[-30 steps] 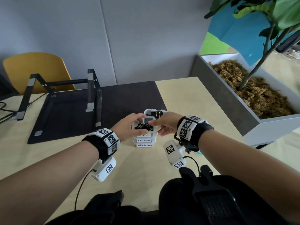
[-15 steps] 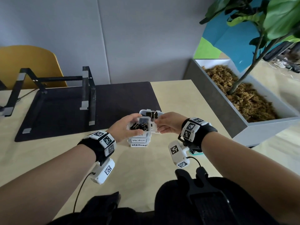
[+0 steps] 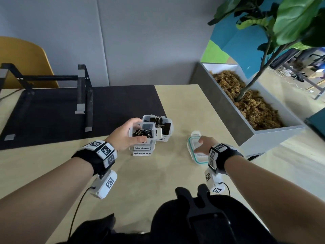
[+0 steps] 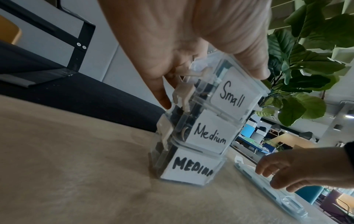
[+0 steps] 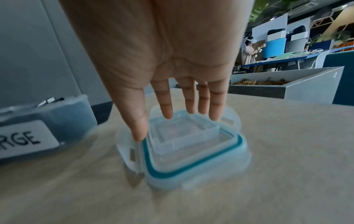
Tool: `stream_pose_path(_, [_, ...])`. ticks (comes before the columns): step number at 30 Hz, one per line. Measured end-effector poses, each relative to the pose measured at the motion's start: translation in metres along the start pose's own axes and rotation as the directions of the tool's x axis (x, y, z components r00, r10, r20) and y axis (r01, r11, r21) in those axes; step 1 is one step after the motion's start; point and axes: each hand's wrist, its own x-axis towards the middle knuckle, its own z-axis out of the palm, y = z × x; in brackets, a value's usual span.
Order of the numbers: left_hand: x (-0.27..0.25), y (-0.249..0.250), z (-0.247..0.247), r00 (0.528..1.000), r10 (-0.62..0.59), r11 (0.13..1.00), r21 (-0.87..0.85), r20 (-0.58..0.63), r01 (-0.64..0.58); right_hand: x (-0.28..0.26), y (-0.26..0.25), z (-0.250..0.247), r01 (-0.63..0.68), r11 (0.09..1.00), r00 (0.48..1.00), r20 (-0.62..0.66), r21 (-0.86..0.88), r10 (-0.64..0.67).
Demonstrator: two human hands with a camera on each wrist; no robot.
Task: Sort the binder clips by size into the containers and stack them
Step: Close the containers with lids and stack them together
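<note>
The left hand had its fingers and thumb curled round the open container labelled "Small", which sat on top of two clear containers labelled "Medium"; the three made an upright stack, long axis vertical, labels facing the person. Small black binder clips lay heaped in the top box. The right hand was spread with straight fingers over a clear lid with a teal seal, lying flat on the worktop well to the right of the stack; the thumb tip touched its left edge, and whether the other fingertips touched it I cannot tell. Just behind and right of the stack stood the open container marked "Large", with big black clips upright inside. A dark mat lay beyond on the left, a planter to the right.
</note>
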Motion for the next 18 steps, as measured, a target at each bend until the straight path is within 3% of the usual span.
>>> stream_pose_path(11, [-0.006, 0.008, 0.001, 0.999, -0.006, 0.997, 0.073, -0.054, 0.01, 0.02, -0.009, 0.023, -0.02, 0.993, 0.996, -0.088, -0.113, 0.011])
stream_pose_path(15, [-0.004, 0.011, 0.0, 0.997, -0.032, 0.995, 0.089, -0.066, 0.037, -0.001, -0.023, -0.006, 0.082, 0.996, 0.973, -0.22, 0.03, -0.074])
stream_pose_path(18, [-0.004, 0.012, -0.001, 0.997, -0.055, 0.997, 0.055, -0.062, 0.058, -0.025, -0.044, -0.033, 0.214, 0.948, 0.928, -0.35, 0.234, -0.123])
